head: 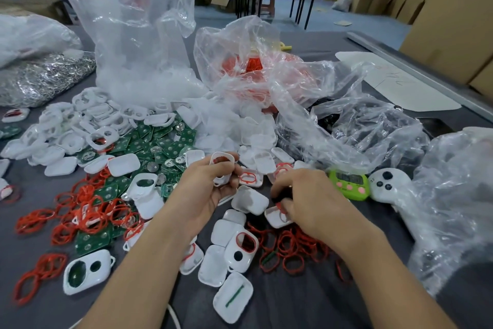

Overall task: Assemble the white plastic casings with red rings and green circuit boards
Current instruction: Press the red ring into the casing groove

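The left grip [210,186] is curled round a white casing [222,168], which is held just above the middle of the desk [293,304]. A red trace is seen inside the casing's upper opening. The right grip [306,196] is turned palm-down just right of the left grip, its fingertips bent together. A red ring [279,208] is pinched between them at the rim of an open casing shell [276,219] lying on the desk; how far the ring is seated cannot be told.

Loose red rings [293,247] are scattered under the right forearm, and a wider spread of rings [80,212] lies toward the left edge. Green circuit boards [160,142] are heaped left of centre, beside a pile of white casing frames [80,120] nearer the far left corner. More casing halves [213,266] are laid between the two forearms toward the near edge, and a larger two-holed casing [85,271] rests by the left forearm.

Crumpled clear plastic bags [138,43] are stood along the far side, one of them [245,61] holding red parts. A green timer [349,184] and a white device with dark buttons [386,182] are set just beside each other toward the right edge.
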The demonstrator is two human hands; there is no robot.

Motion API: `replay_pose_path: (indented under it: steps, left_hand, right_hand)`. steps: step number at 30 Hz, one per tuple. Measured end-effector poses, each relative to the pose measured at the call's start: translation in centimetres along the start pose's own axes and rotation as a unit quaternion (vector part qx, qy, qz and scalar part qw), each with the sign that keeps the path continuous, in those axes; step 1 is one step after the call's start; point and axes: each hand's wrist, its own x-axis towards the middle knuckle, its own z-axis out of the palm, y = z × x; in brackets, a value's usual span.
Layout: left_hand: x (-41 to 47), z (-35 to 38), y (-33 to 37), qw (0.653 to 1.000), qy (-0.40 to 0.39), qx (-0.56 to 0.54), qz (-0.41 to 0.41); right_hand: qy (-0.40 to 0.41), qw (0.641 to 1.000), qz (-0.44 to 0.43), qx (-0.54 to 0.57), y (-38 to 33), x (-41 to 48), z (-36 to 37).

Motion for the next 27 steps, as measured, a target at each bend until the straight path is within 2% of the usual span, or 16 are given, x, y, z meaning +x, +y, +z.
replay_pose_path:
  steps: [3, 5, 7, 9, 11, 13, 17, 20, 24, 27]
  left_hand:
    - [0.0, 0.1, -0.1, 1.0, 0.005, 0.009, 0.003]
    - [0.0, 0.2, -0.1, 1.0, 0.015, 0.002, 0.007]
    - [-0.1, 0.6, -0.2, 0.999, 0.032, -0.015, 0.021]
    - [-0.3, 1.0, -0.3, 0.998, 0.043, -0.014, 0.051]
    - [-0.6, 1.2, -0.3, 0.995, 0.051, 0.011, 0.087]
    - [-0.7, 1.0, -0.2, 0.988, 0.066, 0.056, 0.129]
    - [-0.8, 0.7, -0.2, 0.976, 0.09, 0.095, 0.175]
    - [-1.0, 0.7, -0.4, 0.966, 0.109, 0.155, 0.175]
    - [-1.1, 0.5, -0.4, 0.946, 0.148, 0.211, 0.196]
    - [-1.2, 0.6, -0.3, 0.933, 0.132, 0.249, 0.222]
  right_hand:
    - [0.069, 0.996, 0.003, 0.055, 0.5, 0.9, -0.3]
    - [0.111, 0.965, 0.02, 0.238, -0.1, 1.8, -0.4]
    - [0.085, 0.873, 0.045, 0.479, -1.4, 3.1, -0.2]
    - [0.051, 0.779, 0.064, 0.622, -2.7, 4.4, 0.2]
    - [0.029, 0.728, 0.076, 0.681, -3.5, 5.1, 0.8]
    - [0.034, 0.706, 0.089, 0.702, -3.4, 5.2, 1.4]
    - [0.086, 0.721, 0.09, 0.682, -2.9, 4.9, 2.0]
    - [0.089, 0.734, 0.068, 0.669, -3.0, 4.7, 2.0]
    - [0.1, 0.767, 0.05, 0.631, -3.1, 4.5, 2.1]
    - [0.126, 0.804, 0.037, 0.58, -3.1, 4.6, 2.5]
